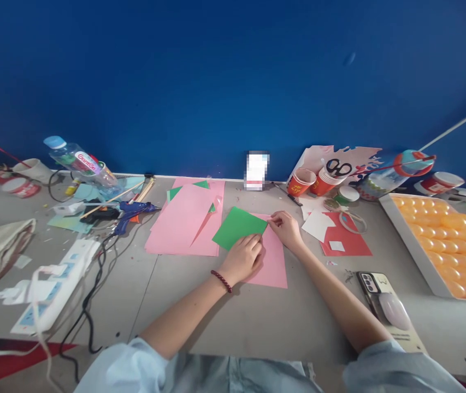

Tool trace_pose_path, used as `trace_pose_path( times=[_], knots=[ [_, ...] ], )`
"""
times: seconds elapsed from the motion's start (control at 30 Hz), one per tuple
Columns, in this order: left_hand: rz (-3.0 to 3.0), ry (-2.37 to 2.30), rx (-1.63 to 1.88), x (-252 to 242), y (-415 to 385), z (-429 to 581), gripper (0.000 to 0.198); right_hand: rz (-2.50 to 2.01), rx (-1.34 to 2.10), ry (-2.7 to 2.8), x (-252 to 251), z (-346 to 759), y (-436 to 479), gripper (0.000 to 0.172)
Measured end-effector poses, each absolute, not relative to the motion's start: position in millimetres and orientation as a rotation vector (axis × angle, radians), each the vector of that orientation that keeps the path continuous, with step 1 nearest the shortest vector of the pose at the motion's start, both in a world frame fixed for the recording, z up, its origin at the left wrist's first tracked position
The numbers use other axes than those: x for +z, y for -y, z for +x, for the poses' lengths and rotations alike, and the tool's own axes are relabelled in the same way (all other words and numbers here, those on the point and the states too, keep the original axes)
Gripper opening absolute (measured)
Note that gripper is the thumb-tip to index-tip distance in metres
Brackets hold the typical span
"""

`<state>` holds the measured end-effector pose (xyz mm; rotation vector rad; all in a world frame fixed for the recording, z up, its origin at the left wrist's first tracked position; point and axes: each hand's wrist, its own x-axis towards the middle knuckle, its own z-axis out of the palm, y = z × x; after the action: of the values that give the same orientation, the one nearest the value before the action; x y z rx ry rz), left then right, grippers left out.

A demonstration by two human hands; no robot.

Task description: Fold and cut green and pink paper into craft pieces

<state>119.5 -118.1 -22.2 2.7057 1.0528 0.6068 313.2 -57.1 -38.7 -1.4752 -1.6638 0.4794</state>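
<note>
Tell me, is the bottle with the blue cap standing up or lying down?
Lying down: the bottle rests on its side among the clutter, its blue cap pointing left.

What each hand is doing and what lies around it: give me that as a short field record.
left hand: rests, fingers curled, on the near corner of the green paper
right hand: pinches the green paper at its right corner
under them: pink sheet on the table
left of it: larger pink sheet, blue glue gun
right side: red paper, phone, tray of orange balls
back: scissors in paper cups
</note>
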Motion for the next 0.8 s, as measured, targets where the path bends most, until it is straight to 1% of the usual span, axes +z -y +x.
trace_pose_path(
  times=[0.17, 0.4, 0.53, 0.6, 0.7, 0.8],
  knots=[
    [2.678, -1.059, 0.591, -20, 118, 120, 0.03, -1.4, 0.552, 1.673, -36, 315, 65, 0.016],
    [2.634, -1.087, 0.569, -19, 118, 122, 0.046, -1.37, 0.59, 1.702, -36, 312, 68, 0.012],
    [2.613, -1.092, 0.552, -18, 118, 122, 0.049, -1.398, 0.569, 1.836, -35, 311, 69, 0.01],
    [2.61, -1.091, 0.538, -17, 119, 122, 0.05, -1.407, 0.555, 1.874, -35, 311, 68, 0.012],
    [2.617, -1.097, 0.529, -16, 119, 122, 0.049, -1.413, 0.549, 1.875, -35, 311, 67, 0.014],
    [2.627, -1.094, 0.528, -16, 119, 122, 0.049, -1.444, 0.549, 1.853, -35, 310, 65, 0.013]
  ],
)
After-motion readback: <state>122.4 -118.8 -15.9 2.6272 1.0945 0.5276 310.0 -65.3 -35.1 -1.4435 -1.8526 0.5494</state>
